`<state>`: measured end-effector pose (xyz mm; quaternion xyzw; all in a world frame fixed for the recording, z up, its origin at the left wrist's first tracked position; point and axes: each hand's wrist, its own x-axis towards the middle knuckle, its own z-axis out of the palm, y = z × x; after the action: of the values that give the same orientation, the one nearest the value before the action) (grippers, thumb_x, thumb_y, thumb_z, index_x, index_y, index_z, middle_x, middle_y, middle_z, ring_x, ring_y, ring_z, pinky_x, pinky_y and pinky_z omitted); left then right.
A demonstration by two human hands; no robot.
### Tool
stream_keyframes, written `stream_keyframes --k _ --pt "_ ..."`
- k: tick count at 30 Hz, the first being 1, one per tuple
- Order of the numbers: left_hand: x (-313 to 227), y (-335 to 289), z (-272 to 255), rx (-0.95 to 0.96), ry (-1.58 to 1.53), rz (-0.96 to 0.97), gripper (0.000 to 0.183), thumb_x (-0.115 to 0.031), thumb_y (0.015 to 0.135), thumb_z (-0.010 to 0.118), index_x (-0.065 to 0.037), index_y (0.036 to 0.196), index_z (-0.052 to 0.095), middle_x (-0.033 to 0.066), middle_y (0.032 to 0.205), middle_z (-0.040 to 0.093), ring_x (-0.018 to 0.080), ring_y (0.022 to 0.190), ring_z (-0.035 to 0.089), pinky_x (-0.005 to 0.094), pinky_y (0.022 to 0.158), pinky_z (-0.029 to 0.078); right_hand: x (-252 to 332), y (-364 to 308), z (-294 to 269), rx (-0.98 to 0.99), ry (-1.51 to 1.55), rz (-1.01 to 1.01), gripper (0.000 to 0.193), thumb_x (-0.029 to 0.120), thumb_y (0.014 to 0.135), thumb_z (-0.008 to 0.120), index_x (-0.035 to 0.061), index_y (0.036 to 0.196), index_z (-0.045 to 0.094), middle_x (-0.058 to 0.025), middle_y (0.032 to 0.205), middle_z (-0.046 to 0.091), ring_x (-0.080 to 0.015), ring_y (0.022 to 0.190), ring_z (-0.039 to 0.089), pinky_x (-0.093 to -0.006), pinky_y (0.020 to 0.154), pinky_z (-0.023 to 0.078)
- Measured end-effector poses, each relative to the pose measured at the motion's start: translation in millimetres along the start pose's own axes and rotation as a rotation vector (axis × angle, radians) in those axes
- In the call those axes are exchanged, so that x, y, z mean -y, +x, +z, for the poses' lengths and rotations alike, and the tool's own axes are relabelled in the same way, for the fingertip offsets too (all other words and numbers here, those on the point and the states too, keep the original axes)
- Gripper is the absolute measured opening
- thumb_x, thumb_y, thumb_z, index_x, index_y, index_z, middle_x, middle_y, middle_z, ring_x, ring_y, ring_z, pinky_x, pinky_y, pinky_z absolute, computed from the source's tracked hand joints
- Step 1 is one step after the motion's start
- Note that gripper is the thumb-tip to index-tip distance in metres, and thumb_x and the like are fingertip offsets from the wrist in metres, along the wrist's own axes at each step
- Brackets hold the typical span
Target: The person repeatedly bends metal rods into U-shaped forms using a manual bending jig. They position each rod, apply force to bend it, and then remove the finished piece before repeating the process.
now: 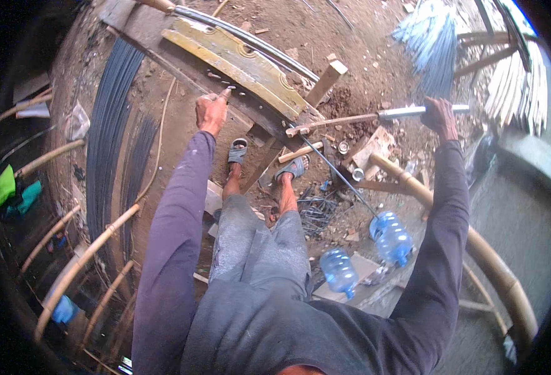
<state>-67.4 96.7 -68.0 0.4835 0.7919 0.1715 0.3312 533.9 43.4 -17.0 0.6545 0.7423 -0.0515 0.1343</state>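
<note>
My right hand, at arm's length to the right, is wrapped round a silver metal pipe. The pipe sleeves the end of a rusty brown bar that reaches to the right end of a plank bench. My left hand is closed at the bench's near edge, close to several small pegs on the dark plank; what it holds, if anything, is hidden. A thin dark steel rod slants from the plank's right end toward a blue water bottle.
A yellow carved wooden panel lies along the bench. Bundles of dark rods lie at left, pale rods at the far right. Bamboo poles flank me on both sides. Another blue bottle and wire scraps lie near my feet.
</note>
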Motion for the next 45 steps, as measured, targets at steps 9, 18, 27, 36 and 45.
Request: stream_keyframes --k 9,18,27,36,45 --pt "7 4 2 0.082 -0.258 0.021 0.045 -0.027 0.085 0.079 -0.002 0.054 0.057 -0.0013 0.056 0.049 0.0108 0.057 0.041 0.0363 0.052 0.034 21 -80 36 0.004 0.011 0.234 0.012 0.011 0.069 0.066 0.0080 0.081 0.067 -0.0190 0.075 0.067 -0.0393 0.076 0.068 -0.0481 0.069 0.052" --pt "25 17 5 0.144 -0.409 0.036 0.047 -0.025 0.083 0.082 -0.005 0.052 0.052 -0.0009 0.055 0.048 0.0122 0.055 0.038 0.0361 0.052 0.032 205 -283 82 0.094 0.126 0.770 0.022 0.020 0.069 0.073 0.0089 0.087 0.072 -0.0221 0.082 0.069 -0.0401 0.081 0.070 -0.0501 0.071 0.053" --pt "24 20 2 0.223 -0.434 0.095 0.048 -0.028 0.083 0.082 -0.005 0.055 0.051 0.0010 0.061 0.051 0.0154 0.060 0.040 0.0382 0.057 0.035 492 -331 36 0.178 0.315 1.423 0.021 0.022 0.072 0.070 0.0069 0.086 0.074 -0.0276 0.084 0.069 -0.0459 0.086 0.069 -0.0529 0.078 0.053" --pt "122 -45 -77 0.048 -0.352 0.386 0.040 -0.035 0.100 0.059 0.005 0.104 0.065 0.0093 0.090 0.066 0.0182 0.083 0.058 0.0352 0.078 0.048 424 -359 64 0.223 0.537 0.945 0.033 0.036 0.079 0.075 0.0037 0.085 0.069 -0.0232 0.078 0.069 -0.0428 0.079 0.069 -0.0514 0.069 0.054" --pt "228 -199 -82 1.048 -0.305 -0.295 0.060 -0.062 0.099 0.048 -0.006 0.085 0.062 -0.0008 0.064 0.055 0.0106 0.060 0.055 0.0274 0.052 0.043 393 -367 72 0.101 0.321 0.930 0.019 0.015 0.068 0.071 0.0059 0.083 0.063 -0.0214 0.075 0.069 -0.0405 0.074 0.069 -0.0506 0.064 0.054"
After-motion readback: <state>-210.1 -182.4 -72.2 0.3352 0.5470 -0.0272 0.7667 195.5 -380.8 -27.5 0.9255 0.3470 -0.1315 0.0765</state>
